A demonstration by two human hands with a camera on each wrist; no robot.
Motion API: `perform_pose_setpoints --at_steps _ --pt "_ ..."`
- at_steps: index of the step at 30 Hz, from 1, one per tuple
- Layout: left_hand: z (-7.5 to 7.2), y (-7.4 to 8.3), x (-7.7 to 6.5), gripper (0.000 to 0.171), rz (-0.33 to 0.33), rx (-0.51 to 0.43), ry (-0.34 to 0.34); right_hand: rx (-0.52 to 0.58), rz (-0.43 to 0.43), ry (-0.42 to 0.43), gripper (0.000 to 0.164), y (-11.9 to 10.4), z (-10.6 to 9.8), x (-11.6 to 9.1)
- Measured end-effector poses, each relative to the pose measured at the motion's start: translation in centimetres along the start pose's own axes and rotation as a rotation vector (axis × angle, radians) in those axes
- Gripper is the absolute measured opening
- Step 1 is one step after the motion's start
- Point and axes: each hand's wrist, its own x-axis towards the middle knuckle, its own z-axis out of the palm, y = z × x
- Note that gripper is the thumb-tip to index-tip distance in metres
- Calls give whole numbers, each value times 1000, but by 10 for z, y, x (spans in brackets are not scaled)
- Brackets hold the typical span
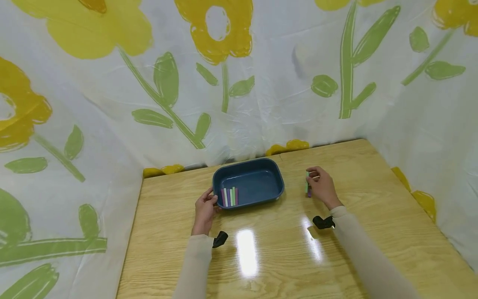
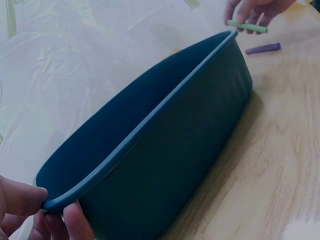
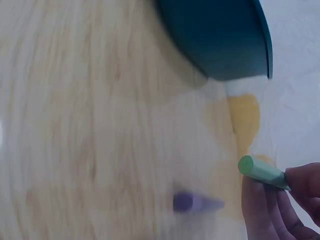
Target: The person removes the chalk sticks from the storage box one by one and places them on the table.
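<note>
My left hand (image 1: 204, 209) grips the near left corner of a dark blue plastic tub (image 1: 257, 202), thumb over the rim and fingers beneath it. Several chalk sticks (image 1: 229, 197) in purple, white and green lie side by side at the tub's left end. To the right of the tub, my right hand (image 1: 323, 187) pinches a light green chalk stick (image 3: 265, 172) between thumb and fingers, raised over the table. Below it a purple chalk stick (image 2: 263, 48) lies on the wood, partly covered by the hand in the head view.
The wooden table (image 1: 276, 257) meets a white curtain (image 1: 276, 95) with yellow flowers behind the tub and at both sides. Black wrist mounts (image 1: 323, 222) sit at both sleeves. Light glares off the table's near part.
</note>
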Motion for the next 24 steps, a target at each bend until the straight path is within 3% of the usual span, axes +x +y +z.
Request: perform_pose_setpoints --at_steps 14,24 --pt "-5 1 -3 47 8 -29 -6 -102 1 47 30 30 -14 -3" --pt "0 2 0 46 -7 -26 -13 -121 15 60 31 30 -18 -4"
